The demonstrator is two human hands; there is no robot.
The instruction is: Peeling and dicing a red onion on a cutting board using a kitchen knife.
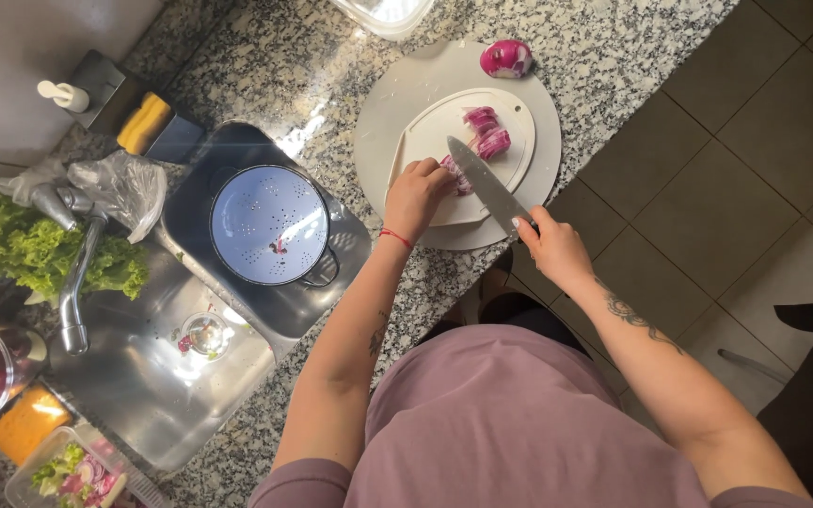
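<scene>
On a white cutting board (pixel 435 132), which rests on a round white board (pixel 397 85), lies a piece of red onion (pixel 458 177). My left hand (pixel 416 196) presses down on that piece. My right hand (pixel 552 246) grips the handle of a kitchen knife (pixel 485 179), whose blade lies against the onion next to my left fingers. Cut onion slices (pixel 486 132) lie further back on the board. A peeled half onion (pixel 506 58) sits at the far rim of the round board.
A blue colander (pixel 270 226) stands in the steel sink (pixel 143 376) to the left, below a tap (pixel 72 282). Green lettuce (pixel 39 252), a plastic bag (pixel 124 183), a yellow sponge (pixel 143 122) and a salad container (pixel 72 466) lie around the sink. Tiled floor is at right.
</scene>
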